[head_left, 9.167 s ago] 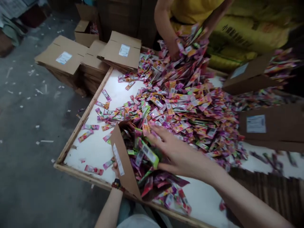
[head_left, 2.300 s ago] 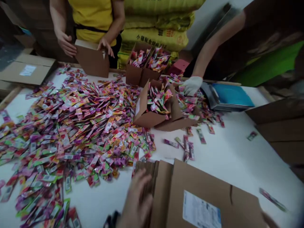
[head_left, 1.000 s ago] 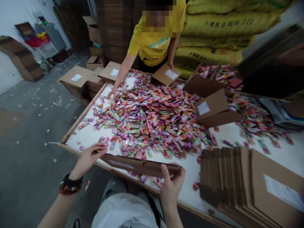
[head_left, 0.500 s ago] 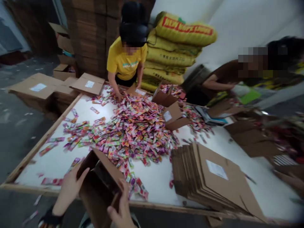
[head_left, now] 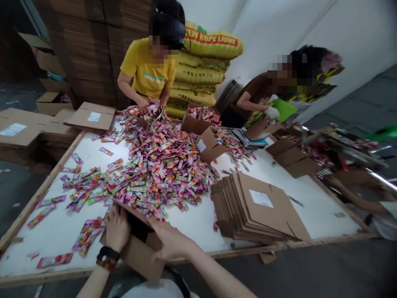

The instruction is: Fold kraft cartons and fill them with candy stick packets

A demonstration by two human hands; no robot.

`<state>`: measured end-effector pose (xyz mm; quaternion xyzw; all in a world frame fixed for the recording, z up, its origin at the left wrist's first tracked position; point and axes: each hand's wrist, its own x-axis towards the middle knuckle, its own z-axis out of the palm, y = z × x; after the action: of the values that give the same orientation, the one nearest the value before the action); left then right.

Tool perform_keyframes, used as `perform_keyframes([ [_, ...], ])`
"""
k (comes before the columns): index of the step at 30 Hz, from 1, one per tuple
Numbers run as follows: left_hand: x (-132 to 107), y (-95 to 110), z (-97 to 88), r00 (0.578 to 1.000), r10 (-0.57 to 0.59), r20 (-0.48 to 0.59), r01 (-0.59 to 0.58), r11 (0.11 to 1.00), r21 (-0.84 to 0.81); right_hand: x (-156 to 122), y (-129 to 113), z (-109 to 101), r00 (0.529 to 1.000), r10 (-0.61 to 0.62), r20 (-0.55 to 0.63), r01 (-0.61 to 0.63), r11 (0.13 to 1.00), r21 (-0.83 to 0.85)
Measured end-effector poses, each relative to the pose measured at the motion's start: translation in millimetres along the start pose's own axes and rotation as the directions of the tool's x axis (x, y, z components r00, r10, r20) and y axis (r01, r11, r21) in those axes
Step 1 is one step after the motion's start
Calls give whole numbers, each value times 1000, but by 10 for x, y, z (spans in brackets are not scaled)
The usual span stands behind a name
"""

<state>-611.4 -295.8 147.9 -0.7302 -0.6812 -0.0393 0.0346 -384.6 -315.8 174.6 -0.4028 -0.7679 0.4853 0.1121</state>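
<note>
Here we go: the open brown cardboard carton point(head_left: 139, 258) is tilting just in front of the big pile of sachets point(head_left: 155, 165), out at the near edge of the white table point(head_left: 310, 223), and both hands are on it! The left hand point(head_left: 117, 229) is pressing against the carton, fingers held close together, while the right hand point(head_left: 170, 242) is reaching across its top, fingers stretched out and lying side by side. Are they actually pinching it? Can't tell from this angle! Working from two sides like this looks like the right way to keep a carton steady. Behind the pile, a co-worker in a yellow shirt point(head_left: 145, 70) is digging both hands point(head_left: 151, 108) into the sachets, and to the pile's right, a stack of flat cartons point(head_left: 254, 211) is lying ready.
</note>
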Motion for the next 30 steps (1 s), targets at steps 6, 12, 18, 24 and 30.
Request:
perform_keyframes([
  [6, 24, -181, 139, 842, -462, -279, 154, 701, -696, 27, -213, 289, 992, -107, -62, 86, 958, -274],
  [12, 98, -401, -211, 923, 369, 108, -308, 878, -367, 33, 11, 577, 994, -106, -10, 93, 910, -405],
  [18, 352, -308, -301, 506, 709, 491, -743, 647, -169, 224, 72, 633, 996, -81, -41, 52, 878, -476],
  [24, 431, -307, -585, 496, 726, 476, -733, 644, -220, -131, 323, 711, 825, -51, -563, 36, 999, -37],
  [30, 300, -918, -1248, 900, 379, 216, -341, 920, -191, -710, 1228, 1344, 179, 966, -185, 12, 186, 982],
])
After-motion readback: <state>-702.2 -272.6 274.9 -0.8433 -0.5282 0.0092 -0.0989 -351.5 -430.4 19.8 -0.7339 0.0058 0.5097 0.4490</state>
